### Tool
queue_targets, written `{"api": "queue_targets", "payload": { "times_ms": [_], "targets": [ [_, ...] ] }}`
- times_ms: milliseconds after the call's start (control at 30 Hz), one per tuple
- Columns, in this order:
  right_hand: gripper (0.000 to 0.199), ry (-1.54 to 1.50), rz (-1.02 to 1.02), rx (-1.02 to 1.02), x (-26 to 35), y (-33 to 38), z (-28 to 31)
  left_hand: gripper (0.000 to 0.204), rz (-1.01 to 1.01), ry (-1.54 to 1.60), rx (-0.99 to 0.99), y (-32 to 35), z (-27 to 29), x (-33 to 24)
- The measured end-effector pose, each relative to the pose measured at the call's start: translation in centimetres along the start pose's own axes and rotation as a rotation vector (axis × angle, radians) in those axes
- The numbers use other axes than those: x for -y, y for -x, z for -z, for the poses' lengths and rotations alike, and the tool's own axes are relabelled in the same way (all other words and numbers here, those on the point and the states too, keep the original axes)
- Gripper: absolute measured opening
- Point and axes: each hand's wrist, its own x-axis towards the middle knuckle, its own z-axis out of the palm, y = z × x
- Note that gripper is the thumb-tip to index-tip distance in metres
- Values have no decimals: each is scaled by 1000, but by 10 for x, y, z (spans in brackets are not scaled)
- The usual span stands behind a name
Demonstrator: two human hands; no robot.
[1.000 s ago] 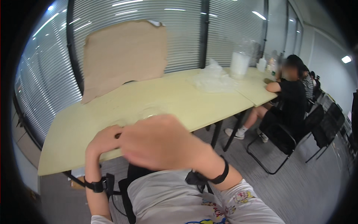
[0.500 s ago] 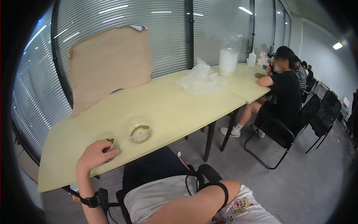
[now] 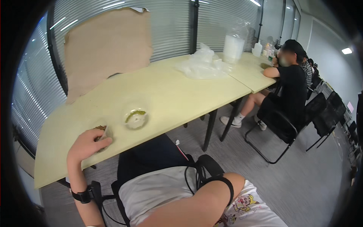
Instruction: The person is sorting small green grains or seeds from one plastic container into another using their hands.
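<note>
My left hand (image 3: 87,145) reaches over a small clear plastic cup (image 3: 108,133) near the table's front edge. Its fingers are bent and drawn together in the cup's mouth, with the thumb stretched over the right side. Small brown bits (image 3: 100,128) show beyond the fingers; what the fingertips hold is hidden. Just to the right stands a round clear plastic bowl (image 3: 137,122) with a curved band of small green bits along its far inner side. A black strap with a small device sits on my left wrist. My right arm crosses the lower edge, and its hand is out of view.
On the pale yellow table (image 3: 166,96) lie a crumpled clear bag (image 3: 206,64) and a bagged stack of white containers (image 3: 233,47). Brown paper (image 3: 107,49) leans against the blinds behind. A person in black (image 3: 291,81) sits farther right beside black chairs (image 3: 280,125).
The view has shifted, so the table and things on it appear higher and slightly left. My left hand stays over the cup, its fingers still bent in the mouth.
</note>
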Motion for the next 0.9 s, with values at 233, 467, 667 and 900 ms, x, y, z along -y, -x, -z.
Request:
{"api": "queue_targets", "payload": {
  "times_ms": [233,467,667,900],
  "targets": [
    [19,59,0,152,12,-5,13,52,22,-75,-7,2,-6,9],
    [13,154,-122,211,-1,-11,16,53,59,-123,23,3,6,2],
    [13,405,-375,458,-48,-13,63,58,-96,-76,-69,3,-9,19],
    [15,484,-664,412,-74,4,90,61,23,-115,60,-1,-7,8]
  ]
}}
